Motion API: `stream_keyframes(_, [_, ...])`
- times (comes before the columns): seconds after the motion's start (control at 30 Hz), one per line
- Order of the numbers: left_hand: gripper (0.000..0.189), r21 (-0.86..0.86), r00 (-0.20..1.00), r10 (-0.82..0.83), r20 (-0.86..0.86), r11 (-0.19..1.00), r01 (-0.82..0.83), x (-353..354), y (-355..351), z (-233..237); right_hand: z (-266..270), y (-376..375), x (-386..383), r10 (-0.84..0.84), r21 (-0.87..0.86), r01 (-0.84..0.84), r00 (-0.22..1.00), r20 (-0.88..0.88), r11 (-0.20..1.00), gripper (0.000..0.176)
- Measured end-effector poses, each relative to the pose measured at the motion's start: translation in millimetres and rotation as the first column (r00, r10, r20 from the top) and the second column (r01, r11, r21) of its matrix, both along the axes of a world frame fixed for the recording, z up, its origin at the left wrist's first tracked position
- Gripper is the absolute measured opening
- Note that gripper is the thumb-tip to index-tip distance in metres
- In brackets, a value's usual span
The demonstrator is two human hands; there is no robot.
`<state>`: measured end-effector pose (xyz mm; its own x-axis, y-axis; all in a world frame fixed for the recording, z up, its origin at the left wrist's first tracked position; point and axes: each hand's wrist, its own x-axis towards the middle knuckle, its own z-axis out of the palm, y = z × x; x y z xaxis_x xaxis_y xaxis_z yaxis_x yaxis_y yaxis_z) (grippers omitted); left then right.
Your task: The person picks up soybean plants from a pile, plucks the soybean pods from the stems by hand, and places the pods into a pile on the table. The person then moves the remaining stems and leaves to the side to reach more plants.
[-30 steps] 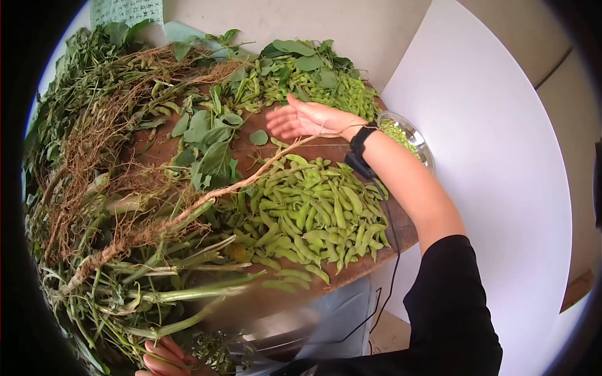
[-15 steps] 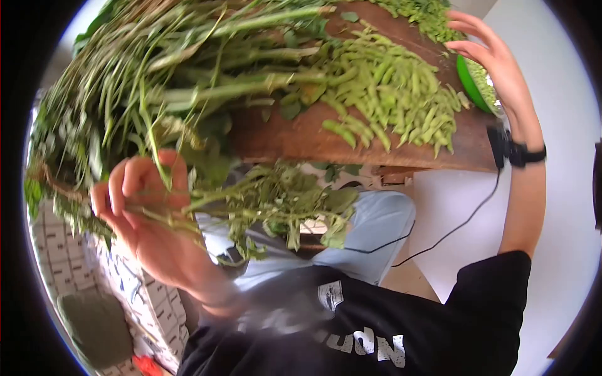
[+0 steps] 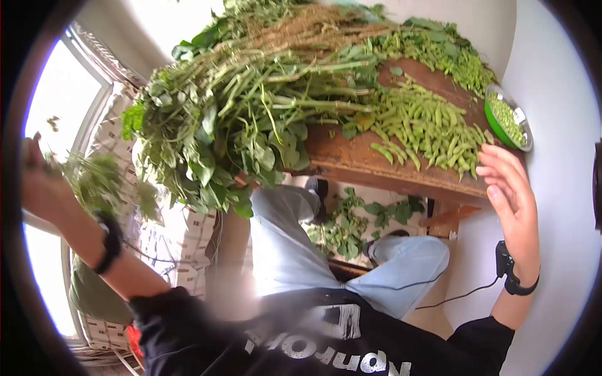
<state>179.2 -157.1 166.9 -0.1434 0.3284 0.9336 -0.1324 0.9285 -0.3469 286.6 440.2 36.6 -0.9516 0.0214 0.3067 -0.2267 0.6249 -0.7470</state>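
At the far left my left hand (image 3: 44, 182) is raised in front of the window, partly blurred and closed around a leafy green stalk (image 3: 97, 178). The stalk's leaves are smeared by motion. My right hand (image 3: 511, 185) hovers at the right end of the wooden table, fingers stretched and nothing held. Just beyond its fingertips lies a pile of green soybean pods (image 3: 433, 125). A large heap of cut bean plants (image 3: 251, 113), stems and leaves together, covers the table's left part and hangs over its edge.
A green-sided bowl (image 3: 495, 125) with shelled beans stands at the table's right end. More greens (image 3: 439, 53) lie along the back. Loose leaves (image 3: 348, 229) are on the floor between my legs. A cable (image 3: 464, 296) runs from my right wrist strap.
My left hand has swung from the heap out to the far left with the leafy stalk. My right hand has shifted from beside the bowl to the pods. The view has moved too.
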Motion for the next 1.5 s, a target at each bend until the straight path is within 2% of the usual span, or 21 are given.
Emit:
stream_keyframes(0.03, [0.017,0.002,1.000,0.005,-0.028,1.000,-0.005,-26,2,28,5,1,-1,0.029,0.008,-0.029,1.000,-0.008,1.000,0.032])
stream_keyframes(0.07, [0.018,0.628,0.847,-0.527,-0.065,0.638,0.446,-64,8,56,8,0,-5,0.047,-0.005,-0.047,0.999,-0.022,0.999,0.031])
stream_keyframes(0.1, [0.025,0.864,0.473,-0.775,-0.420,-0.181,0.471,-101,14,82,13,-3,-9,0.074,0.002,-0.074,0.997,-0.020,0.997,0.030])
stream_keyframes(0.13, [0.025,0.851,0.464,-0.771,-0.436,-0.186,0.491,-163,-36,77,19,-8,-14,0.085,0.050,-0.083,0.996,-0.035,0.995,0.030])
stream_keyframes(0.2, [0.017,0.786,0.519,-0.846,0.119,0.400,0.471,-257,-46,54,32,-19,-19,0.131,0.319,-0.068,0.974,-0.182,0.945,0.029])
stream_keyframes(0.23, [0.025,0.619,0.552,-0.742,0.381,0.648,0.445,-290,31,32,35,-32,-19,0.152,0.410,-0.013,0.940,-0.307,0.912,0.028])
stream_keyframes(0.27, [0.029,0.069,0.662,-0.257,0.704,0.953,0.296,-201,131,7,45,-40,-18,0.261,0.576,0.025,0.875,-0.408,0.817,0.027])
stream_keyframes(0.3, [0.036,0.625,0.177,-0.706,0.686,0.696,0.353,-210,132,-30,59,-47,-16,0.381,0.714,0.092,0.795,-0.473,0.694,0.027])
stream_keyframes(0.37, [0.049,0.591,-0.041,-0.590,0.807,0.806,0.036,-206,169,-94,84,-59,-13,0.430,0.732,0.066,0.773,-0.468,0.678,0.027])
stream_keyframes(0.4, [0.053,0.489,-0.085,-0.487,0.869,0.873,-0.008,-210,174,-131,96,-70,-14,0.328,0.696,0.094,0.832,-0.448,0.712,0.017])
stream_keyframes(0.43, [0.051,0.388,0.133,-0.437,0.890,0.877,0.285,-213,175,-163,109,-75,-22,0.279,0.675,0.114,0.851,-0.445,0.729,0.018])
stream_keyframes(0.5, [0.048,0.336,0.235,-0.407,0.882,0.896,0.291,-195,179,-148,131,-83,-58,0.277,0.666,0.121,0.844,-0.459,0.736,0.022])
stream_keyframes(0.57, [0.050,0.351,0.195,-0.415,0.889,0.890,0.292,-182,183,-138,150,-95,-113,0.336,0.684,0.091,0.819,-0.465,0.724,0.035])
stream_keyframes(0.67, [0.052,0.461,0.276,-0.559,0.782,0.817,0.347,-185,176,-151,168,-125,-211,0.345,0.617,0.057,0.788,-0.511,0.785,0.030])
stream_keyframes(0.8, [0.043,0.424,0.298,-0.530,0.794,0.834,0.353,-190,177,-154,162,-165,-383,0.451,0.624,-0.063,0.748,-0.488,0.779,0.032])
stream_keyframes(0.9, [0.044,0.437,0.293,-0.542,0.788,0.827,0.353,-190,177,-152,131,-197,-508,0.334,0.668,-0.191,0.938,-0.091,0.719,0.039])
stream_keyframes(1.03, [0.047,0.437,0.275,-0.534,0.800,0.831,0.344,-191,174,-152,34,-195,-631,0.136,0.824,-0.298,0.954,0.266,0.482,0.045])
stream_keyframes(1.13, [0.048,0.458,0.281,-0.560,0.780,0.816,0.354,-193,170,-156,-21,-169,-654,0.191,0.734,-0.350,0.936,0.295,0.582,0.068])
stream_keyframes(1.23, [0.048,0.491,0.294,-0.593,0.750,0.796,0.354,-194,167,-160,-40,-153,-651,0.284,0.803,-0.206,0.958,0.048,0.559,0.043])
stream_keyframes(1.33, [0.047,0.520,0.295,-0.622,0.725,0.776,0.357,-195,167,-159,-7,-157,-632,0.376,0.828,-0.232,0.926,0.027,0.511,0.018])
stream_keyframes(1.5, [0.045,0.532,0.304,-0.641,0.704,0.761,0.372,-195,166,-162,56,-159,-621,0.374,0.821,-0.230,0.927,0.022,0.523,0.016])
